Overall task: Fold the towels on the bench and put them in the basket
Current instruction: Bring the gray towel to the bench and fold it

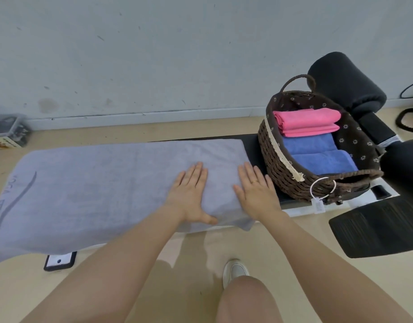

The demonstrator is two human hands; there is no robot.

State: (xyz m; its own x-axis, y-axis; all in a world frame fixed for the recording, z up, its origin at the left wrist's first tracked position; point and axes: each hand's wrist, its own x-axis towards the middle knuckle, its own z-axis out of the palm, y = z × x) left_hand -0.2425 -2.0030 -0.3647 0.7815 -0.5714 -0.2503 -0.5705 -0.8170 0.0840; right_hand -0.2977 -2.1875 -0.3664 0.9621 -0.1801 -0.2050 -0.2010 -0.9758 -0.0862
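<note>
Hands: left (189, 194) and right (256, 190) flat, fingers straight, pressing grey towel (96, 194), gripping nothing.
Basket (282, 164): three o'clock, part-filled.
Tip: smooth creases outward before folding.

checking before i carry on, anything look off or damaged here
The cream trim on the basket rim has come loose; its frayed end hangs near the front. A tag dangles from the handle. The grey towel lies flat under both hands.
</note>
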